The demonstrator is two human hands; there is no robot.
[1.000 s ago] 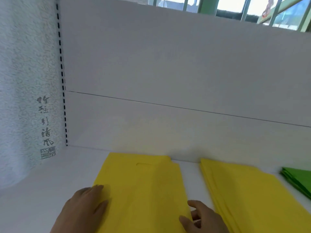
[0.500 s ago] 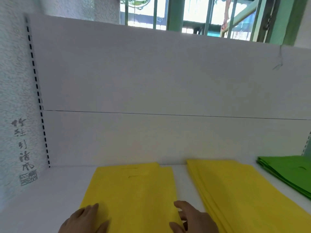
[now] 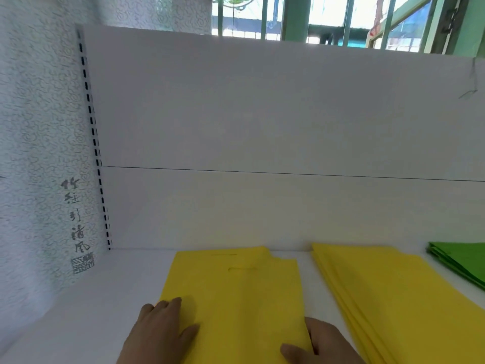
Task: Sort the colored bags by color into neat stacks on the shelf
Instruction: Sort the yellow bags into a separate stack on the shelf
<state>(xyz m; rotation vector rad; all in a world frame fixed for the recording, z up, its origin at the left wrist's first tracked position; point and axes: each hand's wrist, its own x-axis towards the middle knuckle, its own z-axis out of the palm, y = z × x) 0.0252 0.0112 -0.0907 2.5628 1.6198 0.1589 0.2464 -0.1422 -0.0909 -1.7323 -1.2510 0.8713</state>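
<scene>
A small stack of yellow bags [image 3: 236, 292] lies flat on the white shelf [image 3: 118, 298], its top bag showing a handle slot. My left hand [image 3: 160, 334] rests flat on the stack's near left corner, fingers straight. My right hand [image 3: 322, 342] touches the stack's near right edge, thumb on the top bag and fingers along the side. To the right lies a second, thicker stack of yellow bags [image 3: 393, 298]. A stack of green bags [image 3: 462, 258] sits at the far right, partly cut off by the frame.
The shelf's white back panel [image 3: 262, 140] rises behind the stacks. A slotted upright [image 3: 97, 158] marks the left corner, beside a patterned wall with printed characters [image 3: 76, 214]. A barred window [image 3: 328, 19] shows above the panel.
The view has shifted up and right, then back a little left. Both hands stay at the near corners of the left yellow stack; the right hand has slid a little along its right edge.
</scene>
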